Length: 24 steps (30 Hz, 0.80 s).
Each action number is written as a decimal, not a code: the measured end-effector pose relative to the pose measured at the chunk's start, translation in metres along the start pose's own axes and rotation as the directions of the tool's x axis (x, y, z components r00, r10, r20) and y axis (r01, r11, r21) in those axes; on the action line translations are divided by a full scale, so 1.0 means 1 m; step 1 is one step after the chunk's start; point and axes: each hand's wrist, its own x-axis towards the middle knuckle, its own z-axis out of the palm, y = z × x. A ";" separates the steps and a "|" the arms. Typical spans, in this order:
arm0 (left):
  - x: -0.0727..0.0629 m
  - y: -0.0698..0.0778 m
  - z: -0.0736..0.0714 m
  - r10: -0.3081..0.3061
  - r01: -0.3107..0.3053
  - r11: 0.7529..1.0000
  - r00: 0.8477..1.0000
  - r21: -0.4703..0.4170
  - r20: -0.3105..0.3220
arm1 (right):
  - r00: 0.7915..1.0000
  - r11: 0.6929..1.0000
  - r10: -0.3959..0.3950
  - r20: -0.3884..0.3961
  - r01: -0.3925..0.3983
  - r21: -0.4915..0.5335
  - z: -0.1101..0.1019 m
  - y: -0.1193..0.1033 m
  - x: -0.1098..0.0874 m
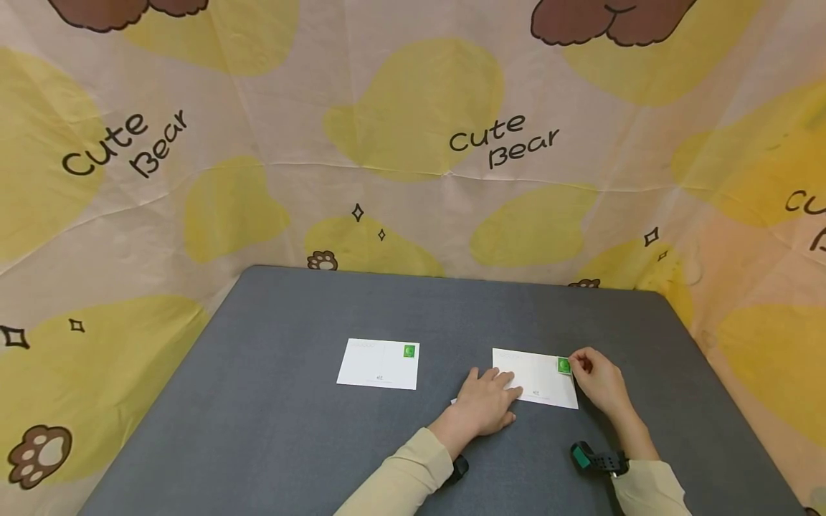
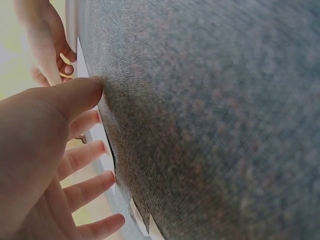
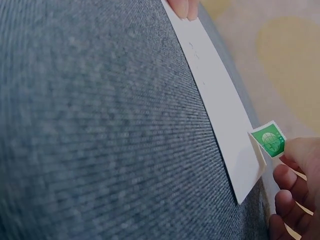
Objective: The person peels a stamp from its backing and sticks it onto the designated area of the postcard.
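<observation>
A white postcard (image 1: pixel 538 390) lies on the grey table. My left hand (image 1: pixel 485 403) rests on its left part, fingers spread; in the left wrist view those fingers (image 2: pixel 87 192) are straight. At the card's upper right corner my right hand (image 1: pixel 600 381) pinches a green postage stamp (image 1: pixel 564 365) between thumb and finger. In the right wrist view the stamp (image 3: pixel 270 139) stands tilted up from the card (image 3: pixel 215 95), one side at the card's edge. How much of it touches the card I cannot tell.
Left of my hands lies a second white postcard (image 1: pixel 377 365) with a green stamp (image 1: pixel 409 351) in its upper right corner. A small white paper edge (image 1: pixel 454 401) shows beside my left wrist. The grey table (image 1: pixel 290 430) meets a patterned cloth (image 1: pixel 400 107) behind.
</observation>
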 end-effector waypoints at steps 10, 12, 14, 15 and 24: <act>-0.001 0.001 -0.001 0.005 -0.005 1.000 1.000 0.000 -0.003 | 1.000 1.000 0.002 0.026 -0.002 -0.013 0.000 0.000 0.002; -0.001 0.001 -0.001 0.004 -0.004 1.000 1.000 0.001 -0.002 | 0.999 1.000 0.015 0.041 -0.014 -0.015 0.000 -0.001 0.002; -0.001 0.001 0.000 0.003 -0.003 1.000 1.000 0.002 -0.003 | 0.998 0.999 0.029 0.058 -0.028 -0.019 -0.001 -0.001 0.002; -0.001 0.001 0.000 0.003 -0.003 1.000 1.000 0.002 -0.003 | 0.997 0.999 0.037 0.066 -0.036 -0.023 -0.001 -0.001 0.002; -0.001 0.001 0.000 0.005 -0.005 1.000 1.000 0.003 -0.008 | 0.994 0.997 0.070 0.085 -0.066 -0.047 0.002 0.001 0.003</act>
